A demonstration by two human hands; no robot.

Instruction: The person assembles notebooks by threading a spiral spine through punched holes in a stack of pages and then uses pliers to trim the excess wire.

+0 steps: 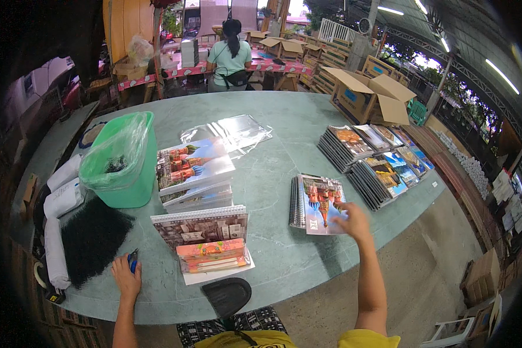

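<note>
My right hand (352, 221) is at the right edge of the top spiral notebook (321, 206), its fingers closed on that edge. The notebook's cover shows colourful domes, and it lies slightly askew on a small stack. My left hand (126, 276) rests on the table with its fingers round a small blue-and-black tool (133, 261), whose kind I cannot make out. Between my hands stands a brown-covered spiral notebook (200, 226), with a flat orange-and-pink packet (210, 253) leaning before it. Behind it is a fanned pile of dome-covered notebooks (194, 165).
A green plastic-lined bin (130, 188) stands at the left beside white rolls (64, 200). Clear plastic sleeves (238, 130) lie at the back. Notebook stacks (377, 159) and an open carton (359, 98) occupy the right. A black pad (229, 296) sits at the near edge; another person (230, 58) sits beyond.
</note>
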